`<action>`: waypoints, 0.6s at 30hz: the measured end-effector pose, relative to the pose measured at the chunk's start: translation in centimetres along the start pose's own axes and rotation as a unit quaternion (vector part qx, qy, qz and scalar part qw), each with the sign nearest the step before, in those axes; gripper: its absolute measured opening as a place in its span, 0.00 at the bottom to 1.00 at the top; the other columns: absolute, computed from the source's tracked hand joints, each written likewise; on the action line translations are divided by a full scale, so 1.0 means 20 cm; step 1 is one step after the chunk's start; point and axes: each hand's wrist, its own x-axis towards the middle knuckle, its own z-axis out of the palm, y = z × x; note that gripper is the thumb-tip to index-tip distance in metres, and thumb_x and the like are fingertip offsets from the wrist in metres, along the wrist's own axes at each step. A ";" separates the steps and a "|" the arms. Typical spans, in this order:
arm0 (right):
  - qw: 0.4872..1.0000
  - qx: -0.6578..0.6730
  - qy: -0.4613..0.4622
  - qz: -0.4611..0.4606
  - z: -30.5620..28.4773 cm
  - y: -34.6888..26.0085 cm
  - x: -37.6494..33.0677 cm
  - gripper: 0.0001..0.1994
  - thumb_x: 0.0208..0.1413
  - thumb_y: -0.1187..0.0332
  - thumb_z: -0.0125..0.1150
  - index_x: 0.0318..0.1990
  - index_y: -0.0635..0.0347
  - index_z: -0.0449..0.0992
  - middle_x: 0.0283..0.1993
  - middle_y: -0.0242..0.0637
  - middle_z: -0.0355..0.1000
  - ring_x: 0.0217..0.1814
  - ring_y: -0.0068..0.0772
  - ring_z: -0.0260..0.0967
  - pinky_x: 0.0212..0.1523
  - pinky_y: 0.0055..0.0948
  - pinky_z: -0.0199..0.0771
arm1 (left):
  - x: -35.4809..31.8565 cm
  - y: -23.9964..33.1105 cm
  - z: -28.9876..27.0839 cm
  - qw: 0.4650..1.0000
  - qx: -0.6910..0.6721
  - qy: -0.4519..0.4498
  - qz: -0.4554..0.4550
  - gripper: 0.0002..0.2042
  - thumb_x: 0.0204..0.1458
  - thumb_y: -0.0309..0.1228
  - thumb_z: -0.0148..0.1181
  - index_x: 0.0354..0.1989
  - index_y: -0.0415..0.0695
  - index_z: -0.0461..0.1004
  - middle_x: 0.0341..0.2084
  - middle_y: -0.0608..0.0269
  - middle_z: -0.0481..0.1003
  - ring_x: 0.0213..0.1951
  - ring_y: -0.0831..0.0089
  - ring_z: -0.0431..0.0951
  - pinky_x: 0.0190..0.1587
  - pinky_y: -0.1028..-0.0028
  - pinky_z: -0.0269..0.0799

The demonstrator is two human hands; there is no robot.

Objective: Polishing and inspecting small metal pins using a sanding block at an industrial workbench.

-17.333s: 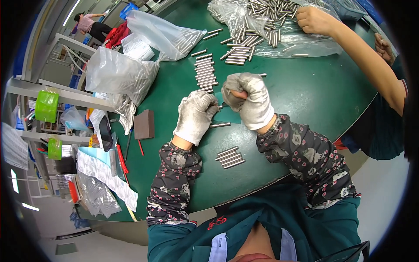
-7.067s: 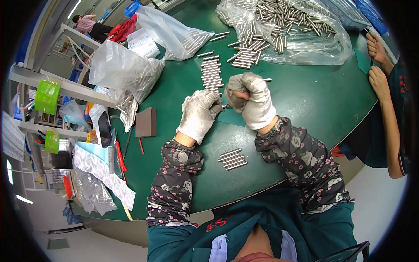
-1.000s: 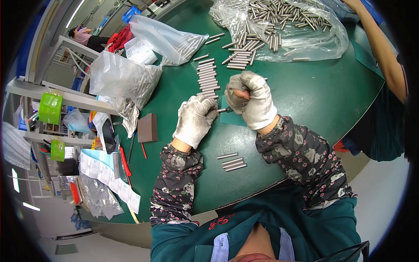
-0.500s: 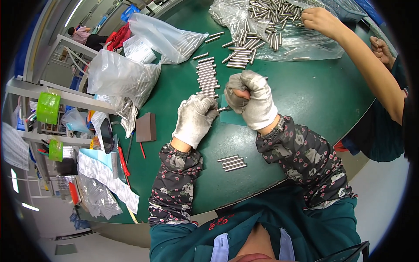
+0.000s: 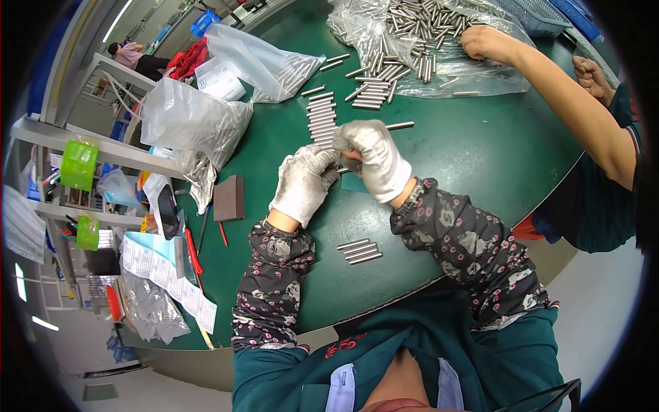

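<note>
Metal pin (image 5: 344, 170), pinched in the left hand (image 5: 301, 184), pokes toward the right hand (image 5: 374, 159), which is curled up on I cannot tell what and has moved nearer, so both seem busy at one spot.

Left hand (image 5: 302, 182) — gloved, curled, palm down; right hand (image 5: 377, 161) — gloved, curled, just beside; forearms (image 5: 274, 288) sleeved, extended forward.

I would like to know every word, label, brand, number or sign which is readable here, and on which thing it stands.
No text is clearly readable.
Long paper at lower left: rows of print, too small.
Paper by the red cloth: faint print, too small.
Sheet at far left: too blurred.
Wearer's shirt: red mark, illegible.
</note>
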 end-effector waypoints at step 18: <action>0.980 0.167 0.054 0.096 -0.06 -0.01 -0.02 0.22 0.56 0.52 0.37 0.13 0.52 0.52 0.11 0.27 0.46 0.12 0.21 0.42 0.14 0.21 0.42 | -0.01 0.01 0.01 0.999 -0.015 0.044 0.027 0.12 0.34 0.22 0.62 0.30 0.44 0.72 0.27 0.62 0.72 0.32 0.62 0.72 0.35 0.68 0.67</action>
